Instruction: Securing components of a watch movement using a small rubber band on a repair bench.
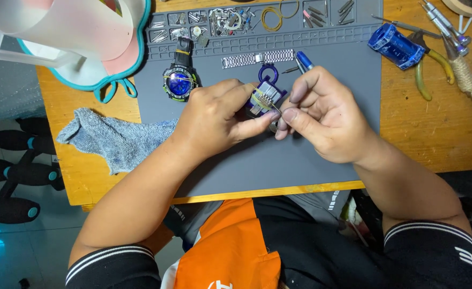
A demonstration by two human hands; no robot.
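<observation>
My left hand (217,115) grips a small blue link-remover tool (265,96) with a ring-shaped knob on top, a short piece of metal bracelet clamped in it. My right hand (321,115) pinches a thin metal pin (275,107) against the tool, thumb and forefinger closed on it. Both hands meet over the grey work mat (311,166). Just beyond them lie a loose silver bracelet strip (257,58) and a blue-handled pen-like tool (303,60). A watch with a blue dial and black strap (180,80) rests left of my left hand.
Mat compartments along the far edge hold several screws, pins and a yellow ring (271,17). A blue case-holder (395,46), yellow-handled pliers (431,67) and screwdrivers (444,21) lie at right. A grey cloth (113,139) and a white plastic jug (64,29) sit at left.
</observation>
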